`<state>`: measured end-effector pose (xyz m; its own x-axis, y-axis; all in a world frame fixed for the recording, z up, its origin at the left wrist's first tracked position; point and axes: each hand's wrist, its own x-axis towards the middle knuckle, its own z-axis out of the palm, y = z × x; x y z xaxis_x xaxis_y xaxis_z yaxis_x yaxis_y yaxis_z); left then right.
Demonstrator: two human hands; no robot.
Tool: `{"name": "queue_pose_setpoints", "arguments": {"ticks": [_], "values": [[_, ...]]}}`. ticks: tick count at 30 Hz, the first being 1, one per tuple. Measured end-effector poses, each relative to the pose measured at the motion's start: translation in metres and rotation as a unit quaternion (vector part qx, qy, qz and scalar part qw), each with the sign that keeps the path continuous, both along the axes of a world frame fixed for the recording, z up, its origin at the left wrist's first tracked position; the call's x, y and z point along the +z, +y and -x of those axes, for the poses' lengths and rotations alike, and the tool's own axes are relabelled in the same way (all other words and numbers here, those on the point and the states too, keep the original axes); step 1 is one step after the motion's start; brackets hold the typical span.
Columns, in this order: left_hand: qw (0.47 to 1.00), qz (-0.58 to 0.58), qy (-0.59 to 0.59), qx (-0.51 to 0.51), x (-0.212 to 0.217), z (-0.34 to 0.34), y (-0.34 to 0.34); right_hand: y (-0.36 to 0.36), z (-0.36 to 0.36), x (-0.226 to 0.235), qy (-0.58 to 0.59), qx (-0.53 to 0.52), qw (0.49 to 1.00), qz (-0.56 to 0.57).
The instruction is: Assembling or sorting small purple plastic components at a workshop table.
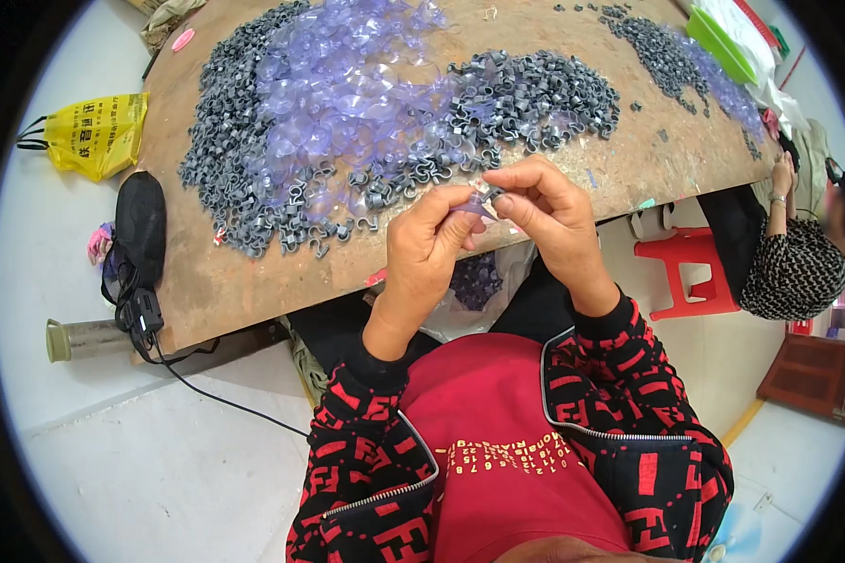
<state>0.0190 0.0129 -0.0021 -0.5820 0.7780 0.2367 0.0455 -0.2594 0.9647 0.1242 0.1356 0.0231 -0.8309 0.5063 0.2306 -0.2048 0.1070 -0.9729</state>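
Observation:
Just past the table's near edge, both my hands meet at a small part. My left hand [421,246] is closed in a pinch on a clear purple suction cup [482,208]. Between the thumb and fingers of my right hand [561,223] is a small grey plastic clip [491,193], touching or very close to the cup; my fingers hide how they join. Beyond my hands lies a heap of clear purple suction cups [343,80]. Grey open-ring clips [535,98] are piled to its right, and more grey clips [221,131] spread along its left and near sides.
A black case [141,220] with a cable lies on the wooden table's [253,314] left edge, near a yellow bag [99,136] and a bottle [89,340]. Below my hands hangs a plastic bag [512,272] holding purple pieces. At right are a red stool [685,267] and a seated person [789,272].

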Motion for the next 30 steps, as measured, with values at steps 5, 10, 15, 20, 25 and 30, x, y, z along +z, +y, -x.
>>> {"name": "queue_pose_setpoints", "arguments": {"ticks": [5,10,15,20,25,30], "values": [[0.997,0.053,0.058,-0.002,0.004,0.0,-0.006,0.007,0.0,-0.01,0.035,-0.015,0.975,-0.22],[0.981,0.055,-0.12,-0.139,0.004,0.006,-0.012,0.013,-0.005,-0.001,0.101,-0.03,0.896,-0.432],[0.914,0.047,-0.3,-0.269,0.013,0.004,-0.019,0.015,-0.012,0.022,0.157,0.045,0.824,-0.543],[0.98,0.105,-0.072,-0.152,0.028,-0.003,-0.023,0.006,-0.022,0.017,0.063,0.041,0.95,-0.303],[0.95,0.1,-0.167,-0.242,0.025,0.009,-0.031,0.004,-0.019,0.021,0.096,0.079,0.851,-0.51],[0.967,0.101,-0.108,-0.21,0.024,0.008,-0.031,0.001,-0.014,0.02,0.075,0.063,0.861,-0.498]]}}
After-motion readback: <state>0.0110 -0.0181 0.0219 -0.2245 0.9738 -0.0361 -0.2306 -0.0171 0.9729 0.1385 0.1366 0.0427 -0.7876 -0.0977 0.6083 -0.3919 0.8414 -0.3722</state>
